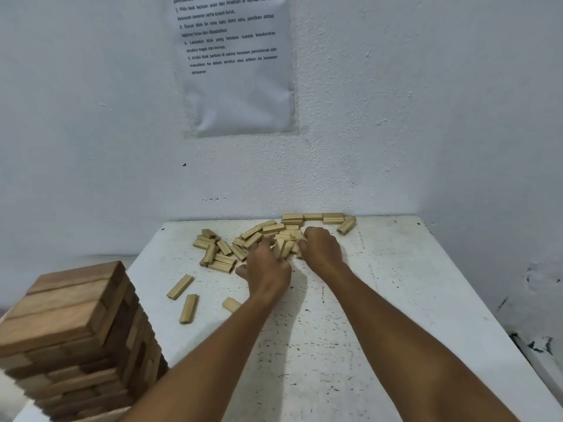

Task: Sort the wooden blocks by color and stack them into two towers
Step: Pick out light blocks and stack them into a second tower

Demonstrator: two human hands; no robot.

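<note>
Bare workroom: speckled white table point(380, 300), taped instruction sheet point(234, 62) (Malay).

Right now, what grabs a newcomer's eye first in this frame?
Probably the tall tower of dark blocks at the near left corner of the white table, already stacked. Next, the loose pile of light blocks at the far edge by the wall, with the left hand and right hand both reaching into it. A printed sheet hangs on the wall above.
</note>
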